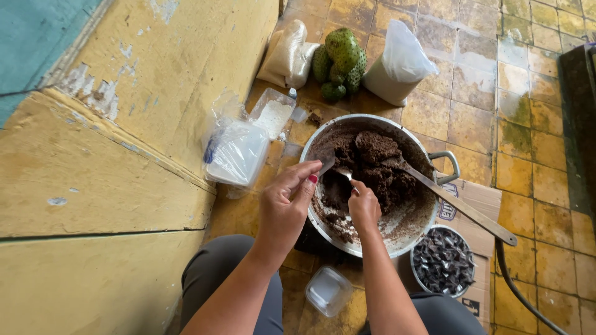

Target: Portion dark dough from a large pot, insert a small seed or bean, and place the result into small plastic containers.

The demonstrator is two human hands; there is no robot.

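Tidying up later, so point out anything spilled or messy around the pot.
White powder has spilled around the open clear tub on the floor left of the metal pot. Brown mixture smears the pot's inner wall. The left hand and right hand hold spoons inside it.

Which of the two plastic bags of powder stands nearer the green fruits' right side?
The white bag, upright right of the fruits; the tan bag leans against the wall on their left.

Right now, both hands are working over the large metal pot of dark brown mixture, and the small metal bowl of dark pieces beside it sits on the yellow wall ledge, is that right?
Not quite: the head view shows the small metal bowl of dark pieces on flattened cardboard on the floor. Both hands, left hand and right hand, do work over the large metal pot of dark brown mixture.
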